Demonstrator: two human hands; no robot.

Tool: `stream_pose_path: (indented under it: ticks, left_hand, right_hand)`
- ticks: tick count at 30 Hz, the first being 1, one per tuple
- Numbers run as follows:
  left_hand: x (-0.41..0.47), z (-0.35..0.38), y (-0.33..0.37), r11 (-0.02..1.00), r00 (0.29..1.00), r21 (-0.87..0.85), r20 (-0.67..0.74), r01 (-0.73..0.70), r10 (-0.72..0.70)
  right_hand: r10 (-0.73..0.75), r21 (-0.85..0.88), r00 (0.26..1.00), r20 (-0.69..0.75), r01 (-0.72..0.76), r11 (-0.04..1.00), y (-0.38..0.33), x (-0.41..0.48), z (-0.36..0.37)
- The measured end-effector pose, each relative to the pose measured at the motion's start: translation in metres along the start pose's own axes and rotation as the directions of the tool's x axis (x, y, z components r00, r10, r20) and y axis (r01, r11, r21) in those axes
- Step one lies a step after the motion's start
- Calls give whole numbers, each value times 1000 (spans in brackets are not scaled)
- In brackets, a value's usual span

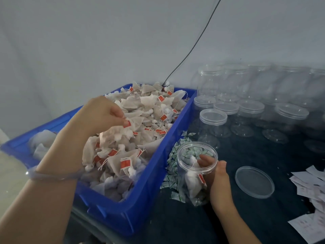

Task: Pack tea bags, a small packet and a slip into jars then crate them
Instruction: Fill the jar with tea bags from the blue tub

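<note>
packing looks early for this jar: the open jar (197,175) stands near the front edge of the tabletop (246,217), just beside the blue bin (140,205), and only a few tea bags (190,182) lie in its bottom, so most of its fill is yet to come. the right hand (218,176) steadies it, thumb outside the wall and fingers hooked over the rim into the mouth, a grip closed on the jar. the left hand (103,113) hangs over the heap in the bin, its grip narrowed to a pinch on a small cluster of bags lifted clear of the pile. whether a packet is already in the jar i cannot tell, since the pile of green-and-white small packets (173,155) behind it shows through the clear wall. left to do, by my reading: drop in these bags and more, add a packet and one of the slips (309,187) from the right edge, fit the loose lid (254,182) lying right of the jar, then crate it. many empty jars (246,106) wait toward the far right corner; no finished jar and no crate for jars shows.
</note>
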State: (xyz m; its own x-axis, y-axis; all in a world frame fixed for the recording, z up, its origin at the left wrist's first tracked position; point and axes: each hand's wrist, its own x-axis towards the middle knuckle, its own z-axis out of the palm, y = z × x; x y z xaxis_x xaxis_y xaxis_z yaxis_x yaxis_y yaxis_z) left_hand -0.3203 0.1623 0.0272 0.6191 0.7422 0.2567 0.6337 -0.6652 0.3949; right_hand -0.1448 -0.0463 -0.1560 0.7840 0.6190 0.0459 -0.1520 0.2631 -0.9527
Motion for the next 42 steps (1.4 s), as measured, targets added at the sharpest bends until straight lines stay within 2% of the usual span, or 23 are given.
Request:
stream_pose_path:
  ticks: [3, 7, 16, 19, 25, 30, 33, 36, 39, 42]
  left_hand:
    - [-1, -6, 9, 948, 997, -317, -70, 2, -26]
    - [0, -12, 21, 855, 989, -517, -141, -32, -48]
    - [-3, -14, 61, 704, 963, -658, -190, -268, 189]
    - [-2, -7, 78, 688, 952, -663, -147, -296, 268]
    - [-1, 7, 100, 666, 943, -689, -80, -287, 324]
    - [-4, 21, 108, 701, 920, -655, 22, -283, 392]
    - [-7, 39, 112, 794, 873, -518, 166, -317, 458]
    - [-10, 58, 116, 872, 831, -362, 326, -330, 450]
    - [-15, 76, 120, 895, 794, -207, 414, -394, 445]
    - [-20, 89, 123, 875, 773, -37, 450, -484, 447]
  right_hand:
    - [-13, -7, 1000, -1, 13, 1000, 0, 0, 0]
    - [-43, -29, 999, 14, 43, 999, -1, -2, 0]
    - [-55, -35, 998, 19, 56, 998, -2, -2, 0]
    - [-56, -22, 998, 28, 56, 998, -2, -3, 0]
    - [-56, -5, 998, 41, 56, 998, -2, -3, -2]
    - [-73, -44, 996, 49, 75, 996, 0, -2, -3]
    - [-89, -62, 995, 55, 92, 994, -1, -2, -3]
    - [-86, -55, 995, 59, 89, 995, -1, -3, -2]
    - [-92, -70, 994, 57, 96, 993, -3, -3, -2]
    - [-76, -79, 995, 60, 81, 994, -3, -3, -3]
